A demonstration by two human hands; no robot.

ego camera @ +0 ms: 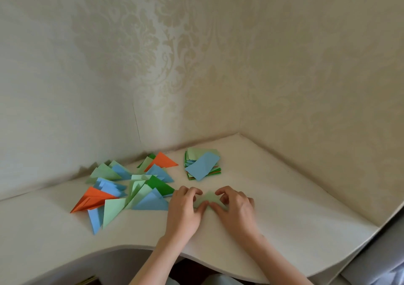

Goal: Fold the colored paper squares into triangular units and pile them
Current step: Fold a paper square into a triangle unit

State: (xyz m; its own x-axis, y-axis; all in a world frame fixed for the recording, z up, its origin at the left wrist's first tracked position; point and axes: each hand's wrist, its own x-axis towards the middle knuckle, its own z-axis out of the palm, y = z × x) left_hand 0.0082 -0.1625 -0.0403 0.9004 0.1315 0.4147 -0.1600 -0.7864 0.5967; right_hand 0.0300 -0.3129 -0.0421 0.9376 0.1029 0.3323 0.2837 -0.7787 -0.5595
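Both hands, left hand and right hand, are pinching the light green paper with curled fingers on the surface, beside the folded pile. Advice: align edges, then crease firmly.

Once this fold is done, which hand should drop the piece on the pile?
Probably left. The left hand is next to the pile of folded triangles; the right hand would have to cross over it. Both now pinch the light green paper.

Matt coloured paper triangles and paper squares on a smooth, matt white table — embossed wallpaper behind.
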